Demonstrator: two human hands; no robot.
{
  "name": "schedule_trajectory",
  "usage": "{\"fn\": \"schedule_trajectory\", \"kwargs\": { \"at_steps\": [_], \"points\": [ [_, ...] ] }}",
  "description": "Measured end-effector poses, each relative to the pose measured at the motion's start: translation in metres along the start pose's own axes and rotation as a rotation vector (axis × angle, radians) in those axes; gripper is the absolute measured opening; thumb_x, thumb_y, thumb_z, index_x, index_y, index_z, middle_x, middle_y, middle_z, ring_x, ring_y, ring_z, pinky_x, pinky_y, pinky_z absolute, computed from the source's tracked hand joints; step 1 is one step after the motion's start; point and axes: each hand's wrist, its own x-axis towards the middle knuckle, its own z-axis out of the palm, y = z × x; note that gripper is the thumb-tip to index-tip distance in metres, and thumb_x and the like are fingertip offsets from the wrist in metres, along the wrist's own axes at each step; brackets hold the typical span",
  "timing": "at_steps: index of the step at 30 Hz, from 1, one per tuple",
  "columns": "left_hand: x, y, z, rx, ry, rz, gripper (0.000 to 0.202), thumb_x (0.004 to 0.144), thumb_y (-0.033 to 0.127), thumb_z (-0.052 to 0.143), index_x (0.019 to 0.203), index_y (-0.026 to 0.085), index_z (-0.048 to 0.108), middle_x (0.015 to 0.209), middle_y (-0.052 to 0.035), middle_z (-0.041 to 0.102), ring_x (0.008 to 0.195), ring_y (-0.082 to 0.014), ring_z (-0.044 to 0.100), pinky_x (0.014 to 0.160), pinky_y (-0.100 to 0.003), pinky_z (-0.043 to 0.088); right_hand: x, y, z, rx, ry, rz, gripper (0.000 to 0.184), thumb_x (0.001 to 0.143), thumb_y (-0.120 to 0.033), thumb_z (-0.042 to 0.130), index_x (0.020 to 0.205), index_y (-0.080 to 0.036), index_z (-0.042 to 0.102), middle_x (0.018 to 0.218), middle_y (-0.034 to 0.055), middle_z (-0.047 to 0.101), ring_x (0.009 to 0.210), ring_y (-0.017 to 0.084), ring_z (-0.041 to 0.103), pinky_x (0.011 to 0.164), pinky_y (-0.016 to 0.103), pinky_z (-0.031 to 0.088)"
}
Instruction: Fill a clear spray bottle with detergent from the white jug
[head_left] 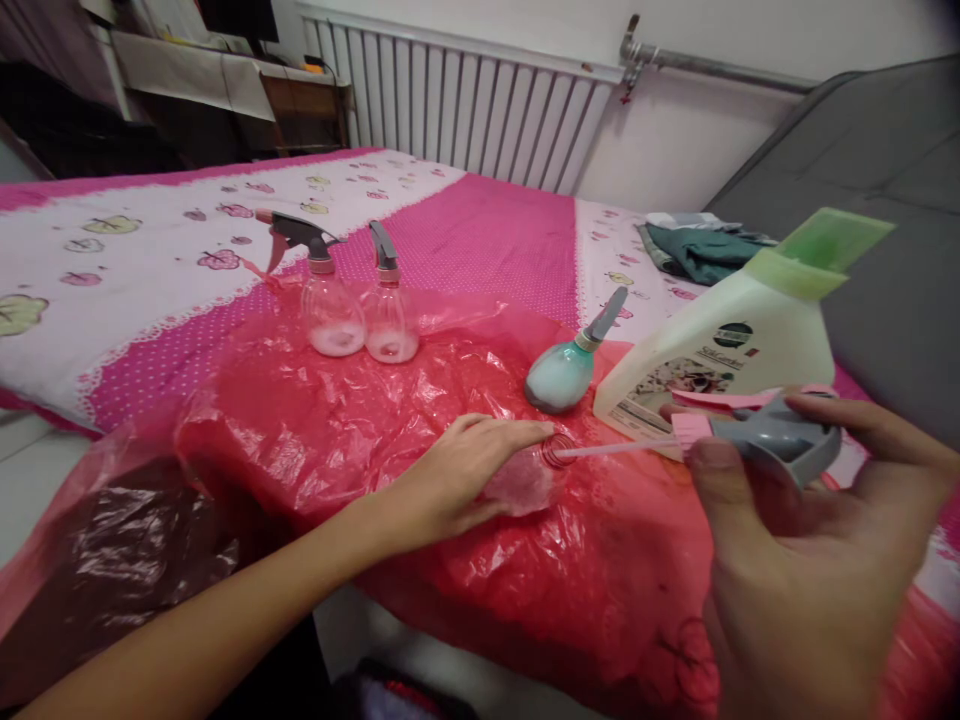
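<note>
My left hand (465,470) is wrapped round a small clear spray bottle (525,485) that lies tilted on the red plastic sheet, its threaded neck facing right. In my right hand (802,560) is a grey and pink trigger sprayer head (780,435), gripped between thumb and fingers. Its thin white dip tube (619,450) reaches left to the bottle's open neck. Whether the tube's tip is inside the neck or just at it, I cannot tell. Behind the tube stands a teal spray bottle (561,375) with a grey head, leaning right.
A large white detergent bottle (720,340) with a green cap leans at the right. Two clear spray bottles (334,315) with foamy liquid stand at the back left. The red plastic sheet (300,410) covers part of the bed. Folded clothes (697,250) lie near the grey headboard (862,160).
</note>
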Motion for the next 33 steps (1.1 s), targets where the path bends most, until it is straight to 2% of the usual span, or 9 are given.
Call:
{"fn": "schedule_trajectory", "kwargs": {
  "at_steps": [4,8,17,22,26,29,33],
  "points": [
    [0.0,-0.001,0.001,-0.015,0.004,0.002,0.072,0.099,0.018,0.065,0.157,0.036,0.025,0.154,-0.0041,0.05,0.138,-0.0242,0.049,0.118,-0.045,0.033,0.004,0.005,-0.007,-0.005,0.025,0.04,0.058,0.074,-0.031,0.084,0.126,-0.03,0.059,0.136,0.006,0.051,0.114,0.024,0.06,0.104,0.049,0.053],
    [0.0,-0.001,0.001,-0.025,0.007,0.01,0.073,0.099,0.019,0.067,0.157,0.035,0.025,0.154,-0.004,0.05,0.138,-0.0239,0.049,0.117,-0.043,0.033,0.004,0.009,-0.008,0.029,0.026,0.073,0.054,0.077,-0.032,0.083,0.126,-0.029,0.059,0.132,0.0065,0.053,0.118,0.024,0.059,0.107,0.049,0.049],
    [0.0,0.0,0.0,-0.021,0.011,0.012,0.069,0.101,0.021,0.064,0.157,0.033,0.026,0.153,-0.0052,0.05,0.136,-0.0262,0.051,0.116,-0.045,0.034,0.005,0.022,0.0,0.181,0.028,0.141,0.044,0.079,-0.031,0.082,0.118,-0.029,0.059,0.118,0.0011,0.054,0.1,0.017,0.059,0.109,0.047,0.043],
    [0.001,0.0,0.001,-0.014,0.012,0.012,0.072,0.099,0.02,0.065,0.157,0.034,0.024,0.153,-0.0054,0.051,0.136,-0.0256,0.051,0.116,-0.046,0.035,0.002,0.023,0.004,0.151,-0.029,0.169,0.043,0.081,-0.036,0.081,0.116,-0.029,0.058,0.112,-0.0004,0.055,0.096,0.015,0.058,0.098,0.036,0.046],
    [0.001,0.0,0.001,-0.018,0.01,0.012,0.073,0.098,0.017,0.066,0.157,0.033,0.025,0.153,-0.0058,0.05,0.137,-0.025,0.05,0.117,-0.046,0.034,-0.005,0.023,0.014,0.134,-0.084,0.217,0.043,0.081,-0.041,0.08,0.114,-0.028,0.055,0.105,-0.0003,0.059,0.092,0.015,0.061,0.09,0.035,0.05],
    [0.001,0.0,0.0,-0.019,0.009,0.008,0.073,0.098,0.018,0.065,0.157,0.034,0.026,0.154,-0.0049,0.05,0.138,-0.025,0.05,0.117,-0.045,0.034,-0.009,0.019,0.022,0.131,-0.119,0.184,0.042,0.08,-0.037,0.081,0.111,-0.026,0.055,0.102,-0.0006,0.06,0.09,0.015,0.063,0.086,0.034,0.053],
    [0.0,0.0,-0.001,-0.021,0.005,-0.002,0.072,0.098,0.017,0.064,0.157,0.034,0.026,0.155,-0.0044,0.049,0.139,-0.0253,0.048,0.118,-0.045,0.033,-0.011,0.012,0.026,0.123,-0.11,0.032,0.039,0.079,-0.024,0.081,0.108,-0.026,0.055,0.103,-0.0018,0.059,0.092,0.012,0.066,0.089,0.03,0.054]
  ]
}}
